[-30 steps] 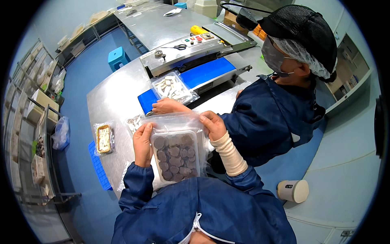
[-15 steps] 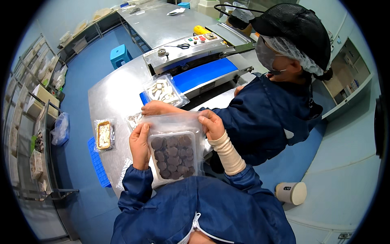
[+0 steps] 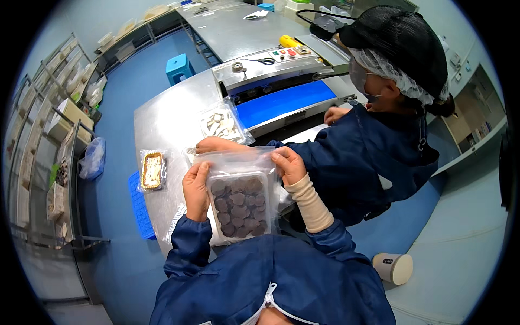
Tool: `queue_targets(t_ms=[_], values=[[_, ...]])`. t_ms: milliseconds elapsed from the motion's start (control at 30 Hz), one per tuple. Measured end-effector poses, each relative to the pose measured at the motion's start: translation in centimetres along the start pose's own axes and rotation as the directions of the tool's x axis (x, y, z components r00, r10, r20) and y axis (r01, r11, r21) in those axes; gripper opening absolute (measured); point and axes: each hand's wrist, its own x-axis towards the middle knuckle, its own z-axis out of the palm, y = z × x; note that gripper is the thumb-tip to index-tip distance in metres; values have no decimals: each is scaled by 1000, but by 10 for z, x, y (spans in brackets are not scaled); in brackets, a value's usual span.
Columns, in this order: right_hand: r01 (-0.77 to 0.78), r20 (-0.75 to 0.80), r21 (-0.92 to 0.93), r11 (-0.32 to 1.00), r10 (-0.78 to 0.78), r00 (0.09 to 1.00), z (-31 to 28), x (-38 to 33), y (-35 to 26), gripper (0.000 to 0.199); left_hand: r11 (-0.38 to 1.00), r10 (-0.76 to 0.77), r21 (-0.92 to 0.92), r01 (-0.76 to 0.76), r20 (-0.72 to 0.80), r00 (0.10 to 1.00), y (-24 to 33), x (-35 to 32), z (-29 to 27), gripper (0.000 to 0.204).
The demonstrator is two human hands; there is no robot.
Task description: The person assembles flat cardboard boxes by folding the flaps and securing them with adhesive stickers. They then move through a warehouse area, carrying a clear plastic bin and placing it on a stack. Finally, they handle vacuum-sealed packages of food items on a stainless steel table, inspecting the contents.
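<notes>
A clear plastic bag (image 3: pixel 238 160) hangs between my hands, held by the two upper corners. Inside it lies a white tray (image 3: pixel 212 216) filled with dark brown round pieces (image 3: pixel 238 208). My left hand (image 3: pixel 196 189) is closed on the left corner, thumb against fingers. At the right corner, my right hand (image 3: pixel 290 164) pinches the film in the same way. Just beyond the bag's top edge, a co-worker's hand and forearm (image 3: pixel 219 144) reach across the table. That hand's fingers are near a bagged tray of pale pieces (image 3: pixel 219 124).
A belt sealing machine (image 3: pixel 284 105) with a blue belt stands ahead on the metal table (image 3: pixel 162 116); scissors (image 3: pixel 262 60) lie on top. A bagged gold tray (image 3: pixel 153 170) sits at left. The co-worker (image 3: pixel 363 157) stands close on my right. A blue stool (image 3: pixel 179 69) stands beyond the table.
The view has swung slightly, so the scene sits further right. Both my hands keep the same hold on the bag. More of the co-worker's other hand shows by the machine.
</notes>
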Motion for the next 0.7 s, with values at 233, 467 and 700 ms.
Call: queue_targets(t_ms=[233,467,700], values=[[-4,11,-19,1000,4,1000,-1,5,12,9,999,32,-6,-32,-27,999,2,-5,-3,18],[10,4,-31,999,-10,1000,3,5,7,9,998,48,31,-47,-23,999,2,-5,-6,16],[7,24,70,998,-9,1000,4,5,13,9,997,48,63,-47,-21,999,-2,-2,-11,16]])
